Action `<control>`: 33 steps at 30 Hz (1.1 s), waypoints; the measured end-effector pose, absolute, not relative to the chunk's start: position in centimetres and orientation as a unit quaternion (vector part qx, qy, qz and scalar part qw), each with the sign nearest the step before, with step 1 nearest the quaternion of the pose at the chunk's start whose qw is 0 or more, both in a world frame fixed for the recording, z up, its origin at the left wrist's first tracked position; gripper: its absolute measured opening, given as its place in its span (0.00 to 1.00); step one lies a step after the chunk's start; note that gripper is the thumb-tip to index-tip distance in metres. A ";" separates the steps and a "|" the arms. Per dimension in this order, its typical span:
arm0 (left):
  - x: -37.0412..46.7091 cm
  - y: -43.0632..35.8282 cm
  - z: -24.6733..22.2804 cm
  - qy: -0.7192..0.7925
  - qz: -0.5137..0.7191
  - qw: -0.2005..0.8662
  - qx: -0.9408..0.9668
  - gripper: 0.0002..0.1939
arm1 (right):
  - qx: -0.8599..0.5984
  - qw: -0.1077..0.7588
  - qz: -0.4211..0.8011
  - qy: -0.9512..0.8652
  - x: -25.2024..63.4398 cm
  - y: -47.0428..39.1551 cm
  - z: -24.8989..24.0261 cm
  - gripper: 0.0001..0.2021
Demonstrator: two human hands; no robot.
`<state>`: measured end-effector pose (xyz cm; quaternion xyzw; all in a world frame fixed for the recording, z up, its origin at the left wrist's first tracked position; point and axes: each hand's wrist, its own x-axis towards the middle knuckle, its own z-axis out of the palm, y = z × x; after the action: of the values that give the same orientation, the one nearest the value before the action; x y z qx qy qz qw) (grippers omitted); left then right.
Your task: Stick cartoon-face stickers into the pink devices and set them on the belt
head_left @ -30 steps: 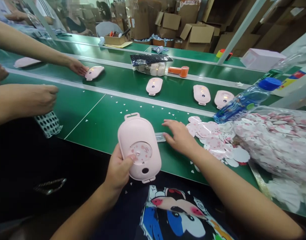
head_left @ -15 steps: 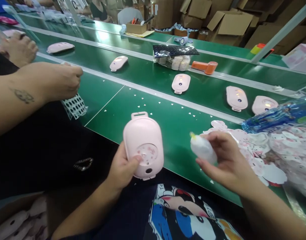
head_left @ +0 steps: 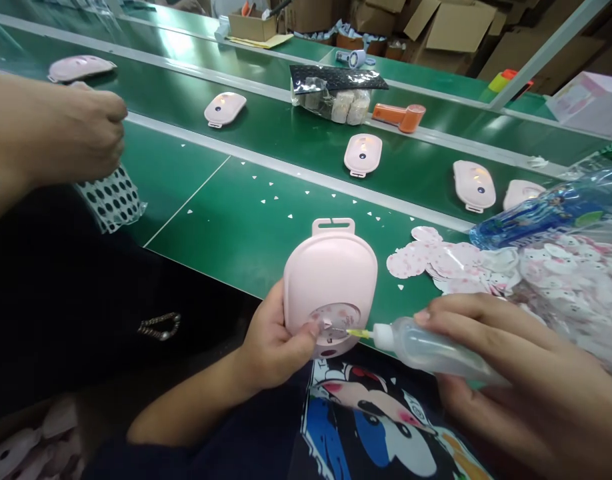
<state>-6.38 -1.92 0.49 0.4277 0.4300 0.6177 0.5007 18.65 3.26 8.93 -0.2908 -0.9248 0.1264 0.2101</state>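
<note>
My left hand [head_left: 279, 340] grips a pale pink plastic casing [head_left: 331, 273] by its left side, loop end up. The thumb lies at an oval recess with a flower-patterned disc [head_left: 353, 313] in it. My right hand [head_left: 516, 373] is wrapped around a translucent squeeze bottle [head_left: 421, 343], tilted nearly level. Its yellow needle tip [head_left: 359, 333] points left and reaches into the recess near my thumb; whether it touches the surface I cannot tell. Patterned paper cutouts [head_left: 409, 260] lie on the green table beyond the bottle.
Several pink casings [head_left: 363, 155] lie along the green belt. A clear bag of rabbit-print cutouts [head_left: 571, 280] and a blue plastic package [head_left: 551, 207] are at right. On the left, a co-worker's hand [head_left: 81, 127] is above a dotted sheet [head_left: 113, 200]. Small white triangles dot the table.
My right hand has turned the bottle and brought its tip left to the casing's recess. The casing now appears farther right and its lower end is tilted away. The view has shifted.
</note>
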 end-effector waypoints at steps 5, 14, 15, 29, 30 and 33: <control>-6.1 -2.2 0.9 0.425 0.623 0.486 0.443 0.24 | -0.293 0.210 0.121 -0.925 19.1 3.2 8.5 0.17; -5.8 -2.5 1.1 0.382 0.630 0.500 0.454 0.25 | -0.279 0.189 0.126 -0.933 18.9 3.3 8.9 0.15; -5.8 -2.5 1.1 0.382 0.630 0.500 0.455 0.26 | -0.278 0.188 0.125 -0.934 18.9 3.3 9.0 0.15; -6.0 -1.8 1.5 0.335 0.648 0.480 0.486 0.29 | -0.287 0.180 0.134 -0.931 19.3 3.2 8.9 0.15; -6.0 -1.7 1.5 0.327 0.648 0.484 0.489 0.29 | -0.291 0.179 0.136 -0.930 19.4 3.1 8.9 0.16; -6.0 -1.6 1.7 0.319 0.646 0.493 0.488 0.30 | -0.292 0.181 0.127 -0.930 19.4 3.1 8.8 0.17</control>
<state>-6.00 -1.56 1.69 0.4883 0.3186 0.6456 0.4933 19.43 3.09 8.85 -0.2924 -0.9305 0.1265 0.1808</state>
